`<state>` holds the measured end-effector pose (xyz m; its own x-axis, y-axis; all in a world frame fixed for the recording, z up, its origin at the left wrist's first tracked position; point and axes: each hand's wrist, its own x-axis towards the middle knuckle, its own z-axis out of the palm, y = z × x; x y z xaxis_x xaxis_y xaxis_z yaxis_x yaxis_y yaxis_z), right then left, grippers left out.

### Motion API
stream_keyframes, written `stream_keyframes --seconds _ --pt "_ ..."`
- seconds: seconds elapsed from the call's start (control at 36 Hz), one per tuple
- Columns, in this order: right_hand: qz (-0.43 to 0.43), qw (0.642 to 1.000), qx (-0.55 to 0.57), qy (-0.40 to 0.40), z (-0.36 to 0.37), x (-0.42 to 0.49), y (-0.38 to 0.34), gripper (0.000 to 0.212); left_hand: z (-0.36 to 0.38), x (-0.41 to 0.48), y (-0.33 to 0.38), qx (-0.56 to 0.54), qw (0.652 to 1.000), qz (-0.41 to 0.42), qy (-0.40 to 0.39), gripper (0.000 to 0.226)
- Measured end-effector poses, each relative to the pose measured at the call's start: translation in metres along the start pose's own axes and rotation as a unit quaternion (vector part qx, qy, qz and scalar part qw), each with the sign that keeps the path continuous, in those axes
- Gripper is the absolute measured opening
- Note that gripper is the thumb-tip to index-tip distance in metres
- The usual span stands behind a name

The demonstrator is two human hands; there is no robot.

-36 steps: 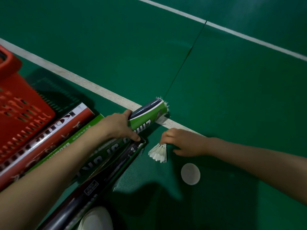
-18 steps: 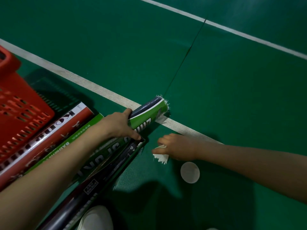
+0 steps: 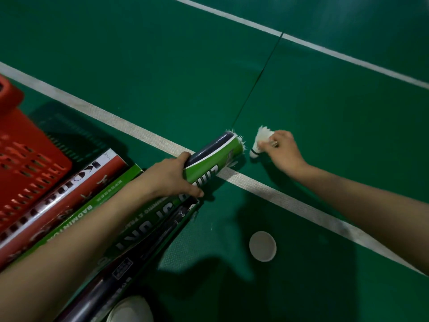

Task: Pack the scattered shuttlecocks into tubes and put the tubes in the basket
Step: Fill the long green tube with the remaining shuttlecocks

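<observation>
Right fingers (image 3: 270,141) pinching shuttlecock (image 3: 261,141)

upside-down "BADMINTON" on the green box (image 3: 76,219) near left, big white letters on the red tube (image 3: 69,189) beside it look like "KO..."; rest too blurry

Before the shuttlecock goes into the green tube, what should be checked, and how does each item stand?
1. Left hand grips green tube: ok.
2. Right hand holds shuttlecock: ok.
3. Cork end aimed at the tube's mouth: not ok, it points down towards the floor.
4. Room left in the tube: cannot tell; feathers already poke out of its mouth.
5. White cap within reach on the floor: ok.
</observation>
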<state>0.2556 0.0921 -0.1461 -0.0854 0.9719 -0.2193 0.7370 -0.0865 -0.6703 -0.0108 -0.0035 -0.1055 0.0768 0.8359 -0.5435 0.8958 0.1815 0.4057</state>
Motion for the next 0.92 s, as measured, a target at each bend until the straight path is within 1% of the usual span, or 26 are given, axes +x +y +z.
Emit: stream_keyframes --seconds 0.06,0.11,0.17,0.25,0.39,0.42,0.47,0.5,0.53,0.61,0.64,0.67,0.72,0.78,0.81,0.86,0.92 --pt "0.014 0.999 0.046 0.018 -0.005 0.011 -0.005 0.035 0.000 0.000 0.002 -0.004 1.000 0.011 0.001 0.103" --pt "0.024 0.995 0.094 0.035 -0.006 0.018 -0.010 0.024 0.000 0.000 0.004 -0.008 1.000 0.022 0.005 0.102" --pt "0.024 0.991 0.127 0.041 -0.007 0.023 -0.016 0.030 0.000 0.000 0.005 -0.013 0.999 0.030 0.010 0.102" --pt "0.017 0.983 0.185 0.000 -0.008 0.024 -0.021 0.028 -0.001 0.001 0.007 -0.013 0.999 0.039 0.017 0.104" --pt "0.014 0.973 0.220 -0.073 0.000 0.023 -0.029 0.024 -0.003 0.001 0.011 -0.029 0.998 0.055 0.022 0.102" --pt "0.014 0.972 0.222 -0.076 0.000 0.021 -0.032 0.035 -0.003 0.001 0.011 -0.031 0.998 0.056 0.023 0.102" --pt "0.028 0.971 0.225 -0.081 0.000 0.018 -0.036 0.079 -0.004 0.001 0.011 -0.034 0.998 0.056 0.023 0.103" --pt "0.030 0.971 0.222 -0.086 -0.001 0.016 -0.039 0.092 -0.004 0.001 0.011 -0.036 0.998 0.057 0.021 0.102" --pt "0.027 0.972 0.216 -0.085 0.000 0.015 -0.041 0.096 -0.004 0.001 0.011 -0.039 0.997 0.059 0.017 0.102" --pt "0.004 0.972 0.219 -0.088 0.004 0.014 -0.044 0.081 -0.003 0.001 0.010 -0.037 0.997 0.066 0.020 0.100" --pt "0.006 0.970 0.224 -0.089 0.005 0.014 -0.045 0.082 -0.003 0.001 0.009 -0.033 0.997 0.066 0.028 0.099" --pt "0.015 0.970 0.225 -0.090 0.007 0.015 -0.045 0.090 -0.004 0.001 0.008 -0.030 0.997 0.066 0.035 0.098" --pt "0.037 0.969 0.227 -0.093 0.009 0.021 -0.042 0.112 -0.005 0.001 0.008 -0.028 0.996 0.067 0.043 0.096" --pt "0.043 0.965 0.240 -0.099 0.012 0.030 -0.032 0.118 -0.006 0.002 0.008 -0.026 0.996 0.068 0.048 0.096" --pt "0.045 0.964 0.244 -0.101 0.013 0.034 -0.028 0.116 -0.006 0.002 0.008 -0.026 0.996 0.068 0.051 0.096" --pt "0.036 0.960 0.254 -0.108 0.011 0.029 -0.036 0.102 -0.006 0.002 0.010 -0.028 0.995 0.071 0.059 0.096" --pt "0.030 0.956 0.265 -0.124 0.012 0.024 -0.043 0.094 -0.006 0.003 0.011 -0.028 0.995 0.073 0.065 0.098"
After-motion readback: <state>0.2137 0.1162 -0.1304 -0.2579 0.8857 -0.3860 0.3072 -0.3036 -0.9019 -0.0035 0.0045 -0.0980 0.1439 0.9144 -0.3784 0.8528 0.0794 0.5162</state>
